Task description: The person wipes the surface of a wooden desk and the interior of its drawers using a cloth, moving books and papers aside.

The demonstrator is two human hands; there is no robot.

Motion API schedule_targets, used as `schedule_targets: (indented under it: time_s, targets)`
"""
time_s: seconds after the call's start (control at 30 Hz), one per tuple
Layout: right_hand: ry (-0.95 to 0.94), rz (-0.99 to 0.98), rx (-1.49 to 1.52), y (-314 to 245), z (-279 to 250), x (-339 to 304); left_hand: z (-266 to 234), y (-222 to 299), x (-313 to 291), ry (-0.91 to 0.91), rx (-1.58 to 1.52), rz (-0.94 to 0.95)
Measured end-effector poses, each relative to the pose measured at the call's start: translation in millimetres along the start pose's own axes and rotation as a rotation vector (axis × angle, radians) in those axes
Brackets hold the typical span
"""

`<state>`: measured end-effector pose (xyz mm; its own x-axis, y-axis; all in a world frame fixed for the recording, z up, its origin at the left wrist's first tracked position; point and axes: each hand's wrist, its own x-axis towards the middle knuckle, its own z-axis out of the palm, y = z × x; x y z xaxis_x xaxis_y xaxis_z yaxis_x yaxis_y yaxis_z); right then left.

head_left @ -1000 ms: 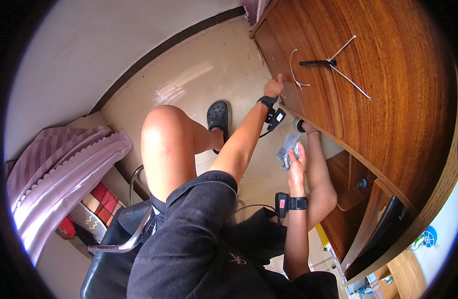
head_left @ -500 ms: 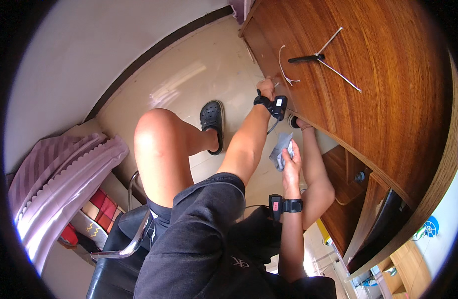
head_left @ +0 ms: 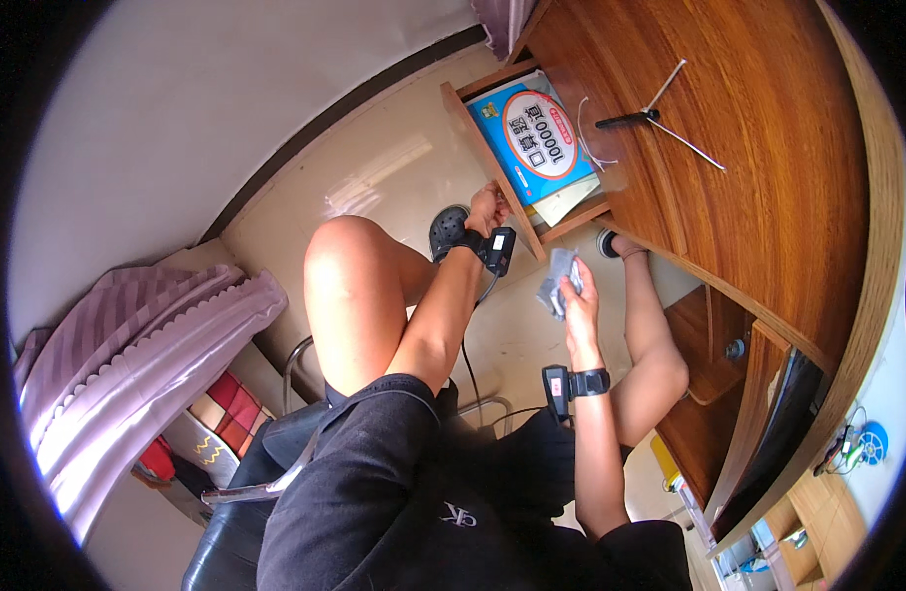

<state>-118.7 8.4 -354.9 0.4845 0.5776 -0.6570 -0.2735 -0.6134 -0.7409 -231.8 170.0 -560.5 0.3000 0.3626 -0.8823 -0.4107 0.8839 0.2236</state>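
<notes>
A wooden drawer (head_left: 476, 133) stands pulled out from under the desk. My left hand (head_left: 489, 205) is closed at its front panel, fingers curled against the wood; any handle there is hidden by the hand. Inside the drawer lies a blue book (head_left: 537, 182) with a white oval on its cover, with papers (head_left: 568, 204) beneath it. My right hand (head_left: 582, 305) holds a crumpled grey cloth (head_left: 556, 286) between thumb and fingers, just to the near right of the drawer.
On the brown desk top (head_left: 768, 118) lie a black stick-like item (head_left: 622, 120) and thin white cords (head_left: 691, 141). My knee (head_left: 347, 256) is left of my left forearm. A wall (head_left: 226, 108) and purple curtain (head_left: 148, 335) bound the left side.
The drawer has slid out of the desk, showing the book. My left hand moved with it, toward me and left. The cloth stays in my right hand, slightly higher in view.
</notes>
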Motion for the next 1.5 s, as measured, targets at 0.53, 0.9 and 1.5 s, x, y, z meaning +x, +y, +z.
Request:
schedule_targets:
  time_s: [0.53,0.9,1.5]
  targets:
    - [-0.135,-0.327,-0.041,19.0,50.6,27.3,51.8,3.4,-171.3,0.004,1.108,0.195]
    - [0.001,-0.048,0.041,20.6,-27.9,5.0,66.3,176.7,-84.2,0.510,1.176,1.481]
    - [0.046,0.063,0.183,37.1,-35.4,5.3,66.4,23.1,-115.3,0.279,1.159,1.376]
